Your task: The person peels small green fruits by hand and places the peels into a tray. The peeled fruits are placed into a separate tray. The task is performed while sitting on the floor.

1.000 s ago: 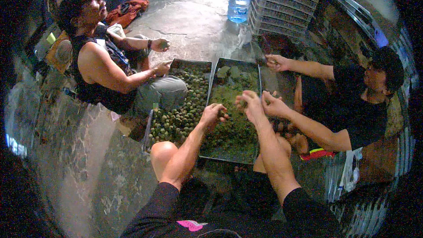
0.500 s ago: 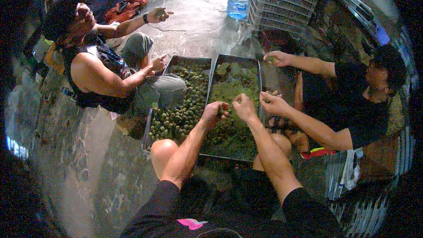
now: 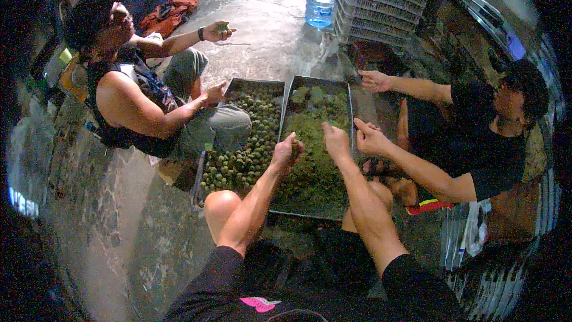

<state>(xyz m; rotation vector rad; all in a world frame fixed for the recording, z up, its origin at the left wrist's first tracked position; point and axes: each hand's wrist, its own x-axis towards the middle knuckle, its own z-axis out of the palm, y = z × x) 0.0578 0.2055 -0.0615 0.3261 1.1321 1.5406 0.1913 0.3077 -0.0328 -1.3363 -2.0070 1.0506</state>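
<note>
My left hand [image 3: 288,151] is closed, thumb up, above the border between two dark trays; whatever lies in its curled fingers is hidden. Just right of it, my right hand [image 3: 336,142] has its fingers bent together over the right tray [image 3: 350,104], and I cannot make out anything in them. Green, crumbly plant scraps [image 3: 313,170] cover much of that tray's bottom. Many small round green-brown pieces [image 3: 238,164], like nuts or small fruits, fill the left tray [image 3: 256,80]. The two hands are apart.
One co-worker [image 3: 137,92] sits at the left, a knee over the left tray. Another co-worker [image 3: 476,119] sits at the right, hands by the right tray. Behind stand a blue water jug [image 3: 320,7], a small cat [image 3: 327,46] and stacked crates [image 3: 384,3].
My hands have drawn slightly apart, the left turning thumb up. The left co-worker's raised hand has turned palm up, showing a small green piece. The right co-worker's hands shifted slightly.
</note>
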